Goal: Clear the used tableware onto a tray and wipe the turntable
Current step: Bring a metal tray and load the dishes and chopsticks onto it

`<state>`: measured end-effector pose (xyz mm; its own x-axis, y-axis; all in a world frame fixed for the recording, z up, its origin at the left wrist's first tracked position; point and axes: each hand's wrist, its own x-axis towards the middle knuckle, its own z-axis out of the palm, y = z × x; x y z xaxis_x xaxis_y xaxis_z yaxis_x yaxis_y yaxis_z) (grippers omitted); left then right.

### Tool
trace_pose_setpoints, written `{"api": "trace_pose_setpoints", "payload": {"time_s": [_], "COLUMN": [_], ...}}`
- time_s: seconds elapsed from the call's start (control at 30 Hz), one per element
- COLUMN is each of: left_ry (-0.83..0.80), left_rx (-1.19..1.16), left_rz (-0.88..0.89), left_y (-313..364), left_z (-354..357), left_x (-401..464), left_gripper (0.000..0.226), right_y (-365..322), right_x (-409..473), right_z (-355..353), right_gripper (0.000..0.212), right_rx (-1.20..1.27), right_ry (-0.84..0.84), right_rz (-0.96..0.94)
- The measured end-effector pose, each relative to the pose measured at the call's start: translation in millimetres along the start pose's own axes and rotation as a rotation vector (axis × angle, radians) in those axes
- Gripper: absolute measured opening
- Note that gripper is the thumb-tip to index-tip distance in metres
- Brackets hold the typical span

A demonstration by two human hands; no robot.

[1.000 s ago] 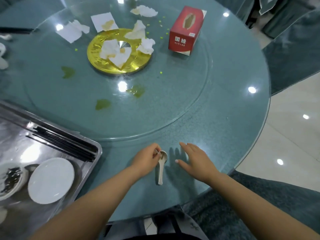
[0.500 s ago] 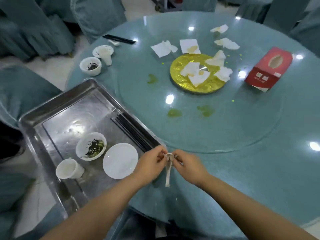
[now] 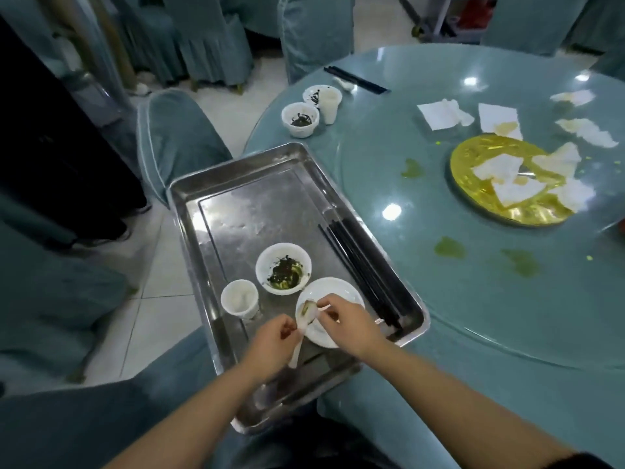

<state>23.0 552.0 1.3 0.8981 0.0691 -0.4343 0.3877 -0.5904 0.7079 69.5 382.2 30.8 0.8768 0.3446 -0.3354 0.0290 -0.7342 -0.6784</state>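
I see teal-covered chairs (image 3: 209, 38) ringing the room beyond the surface, one chair back (image 3: 176, 137) standing just beside the far end of the metal carrier. Pale floor tiles (image 3: 159, 275) show between the seats. A dark panel (image 3: 50, 137) fills the left edge, and a wheeled cart frame (image 3: 436, 18) stands at top right.

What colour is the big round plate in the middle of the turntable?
Shiny gold, with crumpled white napkins on it; the head view shows it.
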Motion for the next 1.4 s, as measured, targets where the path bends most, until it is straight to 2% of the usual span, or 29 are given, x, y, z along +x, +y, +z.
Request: {"api": "trace_pose_setpoints", "payload": {"time_s": [0.07, 0.17, 0.3, 0.37, 0.57, 0.83, 1.1, 1.4], "left_ry": [0.007, 0.005, -0.032, -0.037, -0.035, 0.1, 0.205, 0.51], "left_rx": [0.125, 0.267, 0.354, 0.379, 0.423, 0.481, 0.489, 0.486], "left_rz": [-0.053, -0.122, -0.158, -0.137, -0.122, -0.017, 0.118, 0.25], "left_y": [-18.4, -36.3, -45.2, -45.6, -46.9, -39.4, -17.9, 45.2], "left_z": [-14.0, -26.6, -29.9, -27.8, -20.9, -29.0, -48.5, -92.6], "left_x": [0.2, -0.8, 1.5, 4.8, 11.3, 4.5, -64.4, -174.4], "left_gripper": [0.016, 0.018, 0.017, 0.018, 0.016, 0.021, 0.04, 0.053], "right_y": [-0.1, 9.0, 20.5, 23.9, 24.6, 19.4, -12.3, -72.4], "right_x": [7.8, 14.4, 11.5, 9.2, 4.1, -6.0, -26.7, -92.8], "right_z": [12.6, 25.2, 28.7, 28.2, 24.0, 10.1, -26.7, -81.1], "right_gripper": [0.034, 0.046, 0.053, 0.055, 0.057, 0.06, 0.062, 0.062], "right_rx": [-0.048, -0.261, -0.496, -0.536, -0.574, -0.546, -0.518, -0.454], "right_ry": [-0.045, -0.082, -0.162, -0.195, -0.229, -0.23, -0.168, -0.086], "right_rz": [0.0, -0.035, -0.059, -0.051, -0.039, -0.065, -0.269, -0.517]}}
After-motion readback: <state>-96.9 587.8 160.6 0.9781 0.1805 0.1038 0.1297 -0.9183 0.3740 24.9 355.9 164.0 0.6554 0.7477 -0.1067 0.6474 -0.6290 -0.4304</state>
